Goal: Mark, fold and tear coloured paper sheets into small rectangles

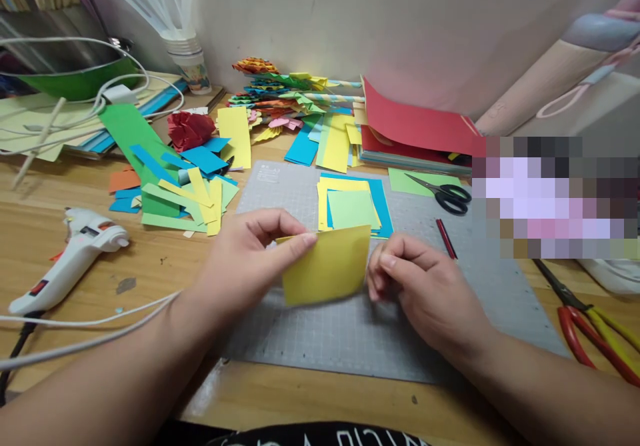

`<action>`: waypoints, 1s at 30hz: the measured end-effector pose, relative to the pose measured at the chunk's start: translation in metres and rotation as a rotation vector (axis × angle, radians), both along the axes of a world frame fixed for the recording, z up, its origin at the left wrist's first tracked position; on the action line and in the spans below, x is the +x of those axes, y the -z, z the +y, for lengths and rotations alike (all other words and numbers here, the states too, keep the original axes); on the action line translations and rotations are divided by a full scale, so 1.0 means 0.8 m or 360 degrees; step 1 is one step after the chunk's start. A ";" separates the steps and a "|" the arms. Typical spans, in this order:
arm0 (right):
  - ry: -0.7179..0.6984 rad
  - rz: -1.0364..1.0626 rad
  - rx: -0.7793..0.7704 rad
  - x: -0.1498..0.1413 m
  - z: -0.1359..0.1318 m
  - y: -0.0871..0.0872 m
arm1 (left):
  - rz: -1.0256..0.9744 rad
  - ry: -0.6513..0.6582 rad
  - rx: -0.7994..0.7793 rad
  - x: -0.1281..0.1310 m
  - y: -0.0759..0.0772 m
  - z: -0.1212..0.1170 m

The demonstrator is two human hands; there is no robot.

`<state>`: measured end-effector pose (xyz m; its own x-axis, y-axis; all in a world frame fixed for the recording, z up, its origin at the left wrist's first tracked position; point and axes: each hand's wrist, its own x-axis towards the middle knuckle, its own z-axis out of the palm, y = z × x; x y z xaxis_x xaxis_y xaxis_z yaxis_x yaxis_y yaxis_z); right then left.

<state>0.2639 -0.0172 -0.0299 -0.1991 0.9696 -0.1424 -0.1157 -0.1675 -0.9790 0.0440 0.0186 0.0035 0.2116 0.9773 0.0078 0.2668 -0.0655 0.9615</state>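
A folded yellow paper (327, 266) is held just above the grey cutting mat (360, 333). My left hand (250, 259) pinches its upper left edge between thumb and fingers. At its right edge, my right hand (425, 286) grips it with fingers curled. Behind the paper lies a small stack of cut sheets (354, 206), light green on yellow on blue.
A white glue gun (70, 256) and white cables lie at the left. Paper scraps (175, 179) and folded paper pieces (285, 96) fill the back. Black scissors (445, 196), a red pencil (446, 238) and red-yellow pliers (595, 333) sit at the right, red card (415, 123) behind.
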 end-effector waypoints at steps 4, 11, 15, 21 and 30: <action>-0.0335 0.0365 -0.0328 -0.010 -0.007 -0.004 | 0.0392 0.0079 0.1142 0.003 0.008 -0.013; -0.0267 0.0376 -0.0362 -0.021 -0.007 0.001 | 0.0770 0.0745 0.1327 0.010 0.016 -0.021; -0.0345 0.0056 -0.0405 -0.017 -0.005 -0.005 | 0.0564 0.0669 0.1034 0.013 0.009 -0.022; -0.0866 -0.0325 -0.0369 -0.018 -0.007 -0.020 | 0.0425 0.0570 0.0016 0.019 0.009 -0.022; -0.0111 -0.0200 -0.0250 -0.010 0.006 0.000 | -0.0087 -0.0042 -0.0475 0.019 0.005 -0.012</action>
<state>0.2562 -0.0121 -0.0301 -0.2362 0.9180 -0.3185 0.0226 -0.3224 -0.9463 0.0589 0.0092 -0.0008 0.1935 0.9432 -0.2700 0.2117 0.2286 0.9502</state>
